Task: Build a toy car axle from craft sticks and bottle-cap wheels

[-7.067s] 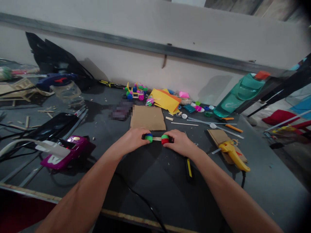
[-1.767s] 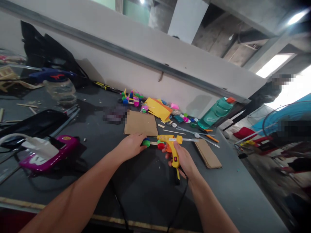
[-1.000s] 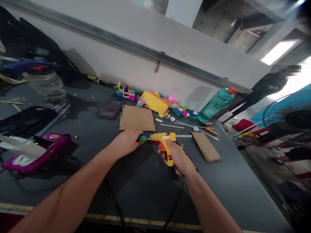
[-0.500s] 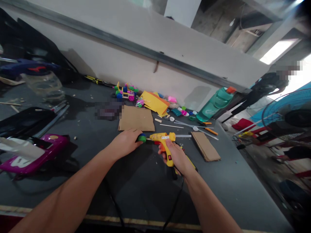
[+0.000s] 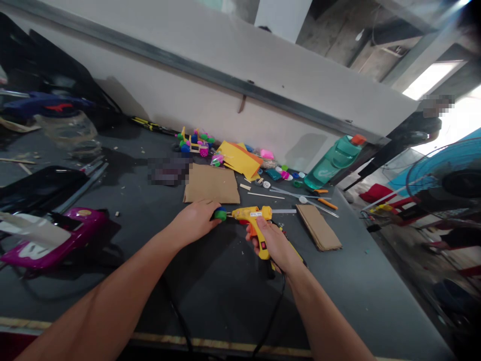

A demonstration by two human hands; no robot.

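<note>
From here I have the left hand [image 5: 193, 224] closed narrowly around a green bottle-cap wheel [image 5: 221, 215], with a blue cap rim showing on its top edge. The wheel sits at the fingertips, just past the thumb side of the hand. The right hand [image 5: 271, 241] is wrapped around the grip of a yellow hot glue gun [image 5: 251, 214], its fingers curled under and the thumb lying along the body. The gun lies crosswise, its nozzle pointing left at the green wheel and very near it. I cannot tell whether the tip touches. A bit of red cap [image 5: 241, 221] peeks out below the gun barrel, mostly hidden. The gun's black cord [image 5: 277, 311] drops from the grip across the grey work table [image 5: 225, 311].

Just above the left hand lies a brown cardboard sheet [image 5: 211, 184], and right of the gun a narrow cardboard strip [image 5: 319, 228]. Farther up, against the wall, are a small toy built of colored caps and sticks [image 5: 193, 144], a folded yellow paper [image 5: 238, 159], and a teal water bottle [image 5: 332, 155]. An orange-handled craft knife [image 5: 327, 203] lies near the strip. At the left sit a magenta plastic casing [image 5: 56, 236] and a clear glass jar [image 5: 65, 128].
</note>
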